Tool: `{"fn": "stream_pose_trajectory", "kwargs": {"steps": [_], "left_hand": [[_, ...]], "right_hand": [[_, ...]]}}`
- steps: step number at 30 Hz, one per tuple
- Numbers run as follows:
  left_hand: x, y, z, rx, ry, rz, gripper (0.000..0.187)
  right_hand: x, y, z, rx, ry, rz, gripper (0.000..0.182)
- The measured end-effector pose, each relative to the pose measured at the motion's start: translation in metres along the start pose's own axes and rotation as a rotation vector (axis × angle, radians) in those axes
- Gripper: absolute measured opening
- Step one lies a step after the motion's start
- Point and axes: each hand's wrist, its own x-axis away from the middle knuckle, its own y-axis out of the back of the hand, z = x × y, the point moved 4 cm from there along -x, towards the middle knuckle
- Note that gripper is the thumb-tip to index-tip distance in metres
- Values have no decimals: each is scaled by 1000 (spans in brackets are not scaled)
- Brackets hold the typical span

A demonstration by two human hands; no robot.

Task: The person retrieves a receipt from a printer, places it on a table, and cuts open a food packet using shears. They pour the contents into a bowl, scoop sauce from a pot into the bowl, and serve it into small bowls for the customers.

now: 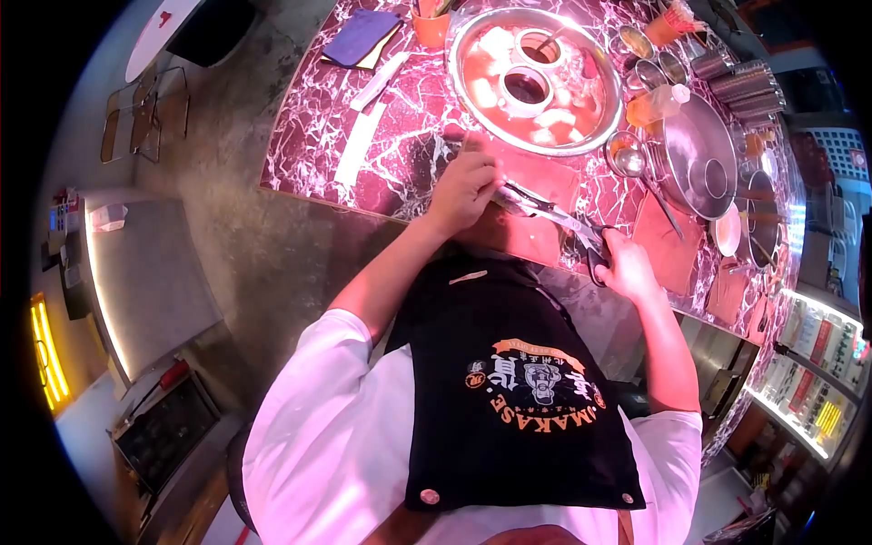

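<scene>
My right hand (627,261) grips a pair of scissors (586,233) by its dark handles. The metal blades point left, towards my left hand (465,189). That hand is closed, its fingers pinched together just beyond the blade tips. A dark, shiny piece (516,198) lies between the hand and the blades; its kind is hard to make out. Below both hands, a reddish-brown board (536,238) rests at the table's near edge. Beyond them stands a large round metal pan (461,98) of reddish liquid with pale chunks and two round pots inside.
The marbled table (304,136) also bears a purple notebook (361,38), an orange cup (431,29), a white strip (360,145), a ladle (629,162), a bottle (656,105) and a wide metal bowl (699,136). Several metal cups (747,89) stand at the right.
</scene>
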Motion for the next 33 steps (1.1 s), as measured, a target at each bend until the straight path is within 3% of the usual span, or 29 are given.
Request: {"fn": "stream_pose_trajectory", "kwargs": {"steps": [2, 5, 10, 15, 18, 20, 28, 33], "left_hand": [[1, -3, -1, -34, -19, -2, 10], [-1, -4, -2, -38, -48, 60, 11], [-4, 1, -8, -109, -99, -3, 10], [4, -2, -4, -119, -31, 87, 17], [5, -3, -2, -137, -23, 60, 17], [4, 1, 0, -137, -19, 75, 15], [5, 1, -11, -205, -42, 127, 11], [10, 10, -7, -355, -2, 93, 12]], "right_hand": [[1, -1, 0, 3, -17, 38, 54], [-3, 7, 23, -30, 21, -95, 51], [-7, -6, 17, -16, 16, -56, 44], [-5, -1, 29, -30, -24, -52, 40], [-14, -2, 46, -2, 87, -154, 37], [-17, -13, 37, -10, 31, -95, 36], [-27, -8, 70, 48, 71, -166, 42], [-28, -17, 58, -8, 33, -69, 43]]}}
